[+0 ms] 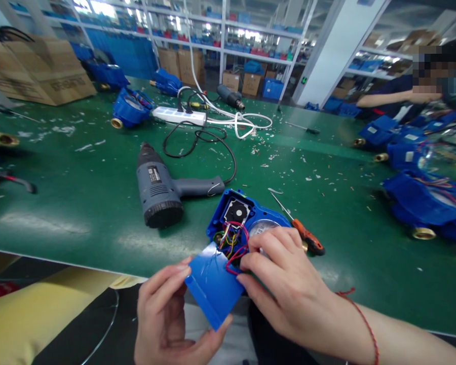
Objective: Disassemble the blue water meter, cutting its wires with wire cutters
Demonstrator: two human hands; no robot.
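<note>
Left hand [165,312], half-curled, grips blue panel [215,284] edgewise, likely for steadiness; right hand [289,274] bunched by red wires [247,235], hold unclear

Between the left fingers [166,279], a panel [215,284] is gleaming blue; beside the right fingertips [249,261], wires [233,242] are showing red and yellow. Beyond the fingers, a heat gun [157,185] is showing grey (its rear cap [163,215] black) against a green tabletop [99,203].
</note>
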